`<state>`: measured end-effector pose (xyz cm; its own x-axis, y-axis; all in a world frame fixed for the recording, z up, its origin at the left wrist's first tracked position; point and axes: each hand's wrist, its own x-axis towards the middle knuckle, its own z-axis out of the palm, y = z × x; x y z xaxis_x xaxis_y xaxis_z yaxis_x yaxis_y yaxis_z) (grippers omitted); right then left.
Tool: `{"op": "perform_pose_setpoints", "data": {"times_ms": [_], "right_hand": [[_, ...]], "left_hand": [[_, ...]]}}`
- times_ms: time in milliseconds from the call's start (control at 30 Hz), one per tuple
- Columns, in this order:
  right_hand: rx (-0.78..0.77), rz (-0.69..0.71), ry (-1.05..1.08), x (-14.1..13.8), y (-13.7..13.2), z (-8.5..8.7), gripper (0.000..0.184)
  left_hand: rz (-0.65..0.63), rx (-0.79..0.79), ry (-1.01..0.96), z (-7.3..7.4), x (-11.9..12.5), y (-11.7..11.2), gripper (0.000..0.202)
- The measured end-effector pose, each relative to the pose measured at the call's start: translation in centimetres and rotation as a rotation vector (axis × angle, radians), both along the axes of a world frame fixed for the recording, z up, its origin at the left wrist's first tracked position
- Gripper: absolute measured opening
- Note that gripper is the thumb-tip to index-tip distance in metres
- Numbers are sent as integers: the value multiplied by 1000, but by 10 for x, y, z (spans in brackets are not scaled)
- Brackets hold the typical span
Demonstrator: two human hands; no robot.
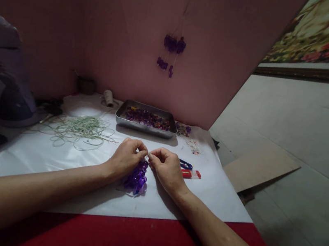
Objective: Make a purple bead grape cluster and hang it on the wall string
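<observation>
A cluster of shiny purple beads (137,179) rests on the white table cover just below my fingertips. My left hand (130,153) is closed in a pinch right above the beads. Facing it, my right hand (166,167) pinches too, its fingertips almost meeting the left ones. Between them a thin, pale bit of thread (147,157) shows at the top of the cluster; most of it is hidden by the fingers. Close by the right hand lie a red cutter (190,174) and a dark blue-handled tool (185,164), both partly covered by that hand.
A metal tray (146,129) of mixed beads stands behind my hands. Left of it are tangled pale green cord (84,129) and a spool (108,98). Small loose beads (193,146) lie to the right. Purple bead strings (170,43) hang against the pink wall.
</observation>
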<state>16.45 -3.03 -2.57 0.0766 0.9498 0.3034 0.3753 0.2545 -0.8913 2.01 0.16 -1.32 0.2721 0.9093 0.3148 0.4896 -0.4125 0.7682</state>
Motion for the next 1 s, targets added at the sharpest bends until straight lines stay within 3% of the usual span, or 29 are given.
{"op": "perform_pose_setpoints", "data": {"times_ms": [367, 1000], "right_hand": [[10, -47, -77, 1, 1, 2, 10], [-35, -23, 48, 2, 4, -4, 7]], "left_hand": [[98, 13, 1, -8, 0, 6, 14], [225, 51, 99, -7, -1, 6, 15]]}}
